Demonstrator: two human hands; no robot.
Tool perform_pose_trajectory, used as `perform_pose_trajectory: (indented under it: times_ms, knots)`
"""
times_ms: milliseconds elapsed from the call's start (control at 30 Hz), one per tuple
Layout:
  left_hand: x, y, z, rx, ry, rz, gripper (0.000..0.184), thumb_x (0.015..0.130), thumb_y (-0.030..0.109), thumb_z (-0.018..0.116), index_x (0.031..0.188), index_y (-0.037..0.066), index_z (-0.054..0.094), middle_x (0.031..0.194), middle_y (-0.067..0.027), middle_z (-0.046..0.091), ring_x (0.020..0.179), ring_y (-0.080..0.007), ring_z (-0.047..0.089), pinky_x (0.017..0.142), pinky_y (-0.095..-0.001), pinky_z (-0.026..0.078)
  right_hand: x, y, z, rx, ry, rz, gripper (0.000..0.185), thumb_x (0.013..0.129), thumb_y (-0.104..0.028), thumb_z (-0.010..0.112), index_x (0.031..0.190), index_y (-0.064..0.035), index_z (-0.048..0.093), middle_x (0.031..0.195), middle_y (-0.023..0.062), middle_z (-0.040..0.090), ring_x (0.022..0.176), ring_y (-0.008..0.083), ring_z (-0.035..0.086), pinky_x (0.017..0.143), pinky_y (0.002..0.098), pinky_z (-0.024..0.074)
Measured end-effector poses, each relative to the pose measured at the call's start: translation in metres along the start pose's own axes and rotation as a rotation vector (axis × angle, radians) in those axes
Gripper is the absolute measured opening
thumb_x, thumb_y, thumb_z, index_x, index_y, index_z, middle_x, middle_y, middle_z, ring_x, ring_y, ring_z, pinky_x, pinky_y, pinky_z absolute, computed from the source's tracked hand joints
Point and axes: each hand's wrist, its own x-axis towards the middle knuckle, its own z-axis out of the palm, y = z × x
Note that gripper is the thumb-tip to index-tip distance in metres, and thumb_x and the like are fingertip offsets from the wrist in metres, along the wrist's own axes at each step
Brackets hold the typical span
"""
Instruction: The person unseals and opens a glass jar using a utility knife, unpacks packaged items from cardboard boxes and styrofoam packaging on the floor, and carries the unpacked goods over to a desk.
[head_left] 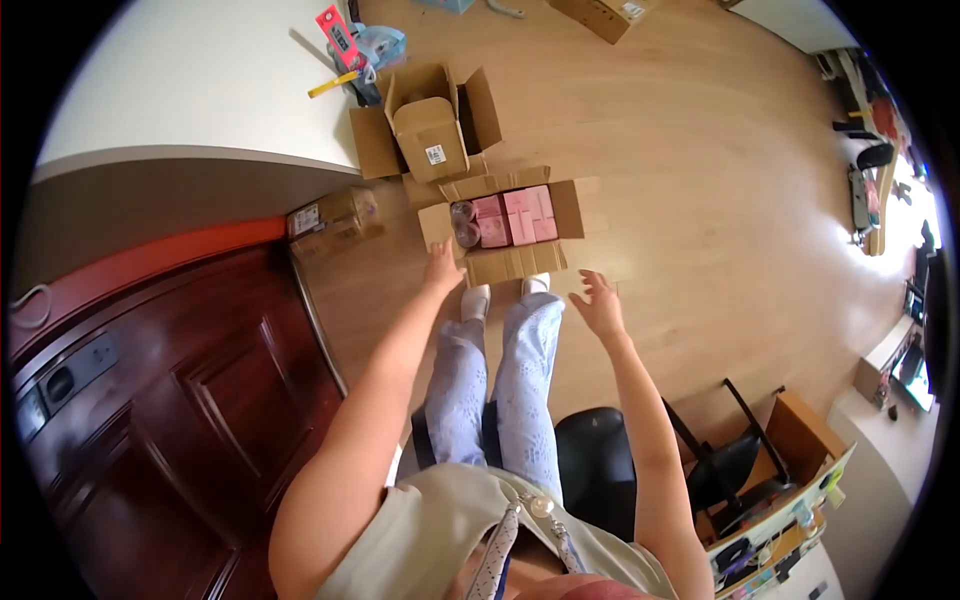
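On the floor in front of my feet stands an open cardboard box (502, 265) with its flaps folded outward. Several pink boxes (530, 213) fill its middle and right side. Round, clear items (465, 224), whose kind I cannot make out, lie at its left end. My left hand (442, 268) is at the box's near left corner, fingers stretched toward the left flap; whether it touches the cardboard I cannot tell. Off the near right corner, my right hand (600, 303) hovers with its fingers apart, holding nothing.
Behind stands another open carton (430, 130), beside a white surface (220, 80) bearing a yellow-handled tool (335, 84). A closed box (335, 218) lies by the dark red door (190, 400). Black chairs (596, 460) are at the lower right.
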Motion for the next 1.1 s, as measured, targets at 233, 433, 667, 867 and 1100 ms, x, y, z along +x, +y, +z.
perform_pose_trajectory:
  times_ms: [233,433,667,867,1100]
  knots:
    - [0.106,-0.022,0.115,0.25,-0.023,-0.114,0.072,0.067,0.028,0.075,0.124,0.006,0.038,0.116,-0.0161,0.048,0.113,-0.0344,0.044,0.091,-0.0418,0.043,0.202,0.003,0.166,-0.255,-0.198,-0.305,0.05,0.073,-0.013,0.065,0.12,-0.0118,0.049,0.121,0.0079,0.052,0.103,0.0306,0.055,0.083,0.0402,0.0475]
    - [0.134,-0.051,0.139,0.532,0.052,0.143,0.054,0.064,0.031,0.075,0.107,0.006,0.053,0.105,-0.0109,0.055,0.099,-0.0245,0.046,0.081,-0.0341,0.037,0.296,-0.007,0.289,-0.784,-0.251,-1.044,0.048,0.077,-0.017,0.057,0.123,-0.0139,0.046,0.122,0.0016,0.05,0.108,0.0232,0.049,0.089,0.035,0.0406]
    - [0.132,-0.071,0.164,0.284,0.341,0.243,0.048,0.057,0.023,0.077,0.093,0.005,0.053,0.09,-0.0097,0.052,0.084,-0.0255,0.047,0.079,-0.0369,0.037,0.311,0.005,0.317,-1.014,-0.087,-1.144,0.04,0.078,-0.022,0.054,0.116,-0.0093,0.05,0.112,0.0012,0.051,0.104,0.0186,0.045,0.084,0.0314,0.0361]
    - [0.086,-0.061,0.104,-0.018,0.351,0.313,0.057,0.052,0.022,0.078,0.1,0.009,0.052,0.089,-0.0102,0.051,0.083,-0.0278,0.05,0.076,-0.0399,0.039,0.312,-0.003,0.318,-1.181,-0.225,-1.129,0.036,0.076,-0.019,0.056,0.11,-0.0075,0.053,0.111,0.0043,0.051,0.099,0.02,0.047,0.082,0.0313,0.0371]
    - [-0.036,-0.05,0.039,-0.353,0.479,-0.027,0.06,0.053,0.023,0.08,0.104,0.009,0.05,0.097,-0.0125,0.054,0.087,-0.0311,0.057,0.072,-0.0401,0.048,0.249,-0.053,0.211,-0.503,-0.268,-0.741,0.053,0.055,-0.023,0.074,0.101,-0.0074,0.051,0.101,0.0099,0.05,0.1,0.0284,0.05,0.082,0.0385,0.0444]
